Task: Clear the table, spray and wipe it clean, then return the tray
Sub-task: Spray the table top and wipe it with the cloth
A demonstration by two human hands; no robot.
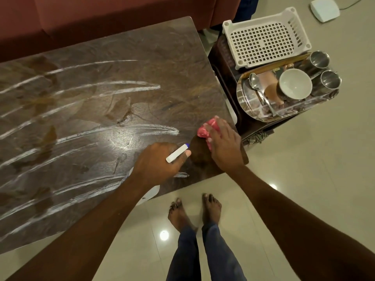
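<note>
While left grip (160, 161) clasps one spray bottle (177, 153), right grip (223, 145), open-fingered, presses one cloth (205, 129).

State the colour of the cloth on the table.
The cloth is pink; the head view shows it best, partly under a hand.

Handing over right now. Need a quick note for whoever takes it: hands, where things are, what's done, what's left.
Left hand grips the spray bottle over the table near its front edge. Right hand presses the pink cloth onto the table by its right corner.
The tray sits on the side stand right of the table, carrying the bowl, spoon and two steel cups. The white basket is behind it.
Done: table cleared and sprayed; white streaks cross most of the top.
Left: wipe the streaks off, then return the tray.
</note>
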